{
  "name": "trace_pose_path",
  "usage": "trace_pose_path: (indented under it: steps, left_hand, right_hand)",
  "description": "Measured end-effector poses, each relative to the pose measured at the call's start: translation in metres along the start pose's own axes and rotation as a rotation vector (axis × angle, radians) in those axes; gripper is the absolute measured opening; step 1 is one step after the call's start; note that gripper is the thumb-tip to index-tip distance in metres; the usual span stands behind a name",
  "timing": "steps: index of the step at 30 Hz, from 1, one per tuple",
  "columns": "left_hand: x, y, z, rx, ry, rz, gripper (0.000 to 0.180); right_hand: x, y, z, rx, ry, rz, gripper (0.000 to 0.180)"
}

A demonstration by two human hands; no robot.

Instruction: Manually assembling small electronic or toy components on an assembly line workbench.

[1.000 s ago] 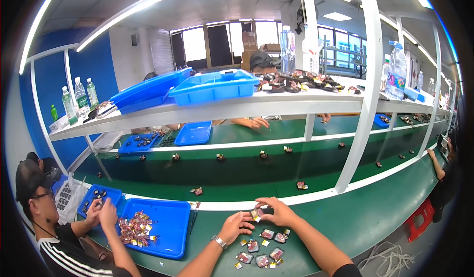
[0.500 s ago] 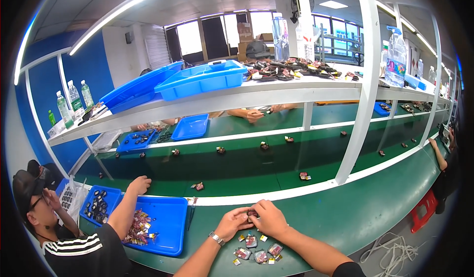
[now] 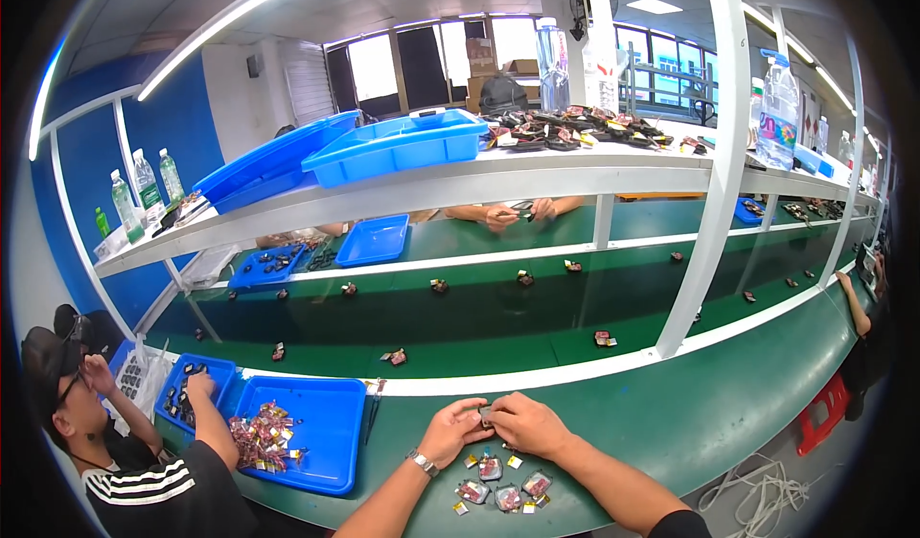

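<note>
Above the green bench, my left hand (image 3: 454,434) and my right hand (image 3: 529,425) meet with fingertips pinched round a small dark electronic module (image 3: 485,418). Fingers cover most of it. Just below my hands lies a group of several electronic modules (image 3: 508,498) in clear and dark casings with reddish boards. Small yellow-and-white tabs (image 3: 461,508) stick out or lie among them. A metal-banded watch (image 3: 421,462) is on my left wrist.
At left a co-worker's hand (image 3: 199,385) reaches into a small blue tray (image 3: 222,367) of black parts. A larger blue tray (image 3: 331,452) holds reddish modules. Beyond a white rail, spaced modules (image 3: 394,356) lie on a green conveyor. A white post (image 3: 704,203) supports the shelf.
The co-worker's hand has drawn back from the conveyor to the small tray of black parts. A module now shows on the conveyor near where it was. My hands still hold theirs.
</note>
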State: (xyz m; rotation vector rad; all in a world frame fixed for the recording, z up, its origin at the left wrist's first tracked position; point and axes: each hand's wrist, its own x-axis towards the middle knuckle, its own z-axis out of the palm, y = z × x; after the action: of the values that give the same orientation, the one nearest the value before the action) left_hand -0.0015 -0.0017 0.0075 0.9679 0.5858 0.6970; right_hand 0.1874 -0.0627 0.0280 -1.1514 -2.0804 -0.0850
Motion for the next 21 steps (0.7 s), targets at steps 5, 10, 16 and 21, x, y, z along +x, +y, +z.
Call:
trace_pose_path:
  steps: [5,10,16,21]
  left_hand:
    - [-0.002,0.000,0.000,-0.021,-0.009,0.015,0.032]
    - [0.000,-0.002,0.002,0.021,-0.021,0.034,0.032]
    - [0.001,-0.005,-0.002,0.085,-0.040,0.049,0.033]
    - [0.002,-0.003,-0.001,0.078,-0.050,0.045,0.034]
  right_hand:
    - [0.004,-0.008,-0.006,0.163,-0.030,0.130,0.019]
    - [0.001,-0.005,-0.003,0.169,-0.052,0.196,0.018]
    - [0.003,-0.005,-0.010,0.250,-0.207,0.364,0.012]
    - [-0.002,0.002,-0.004,0.247,-0.055,0.289,0.011]
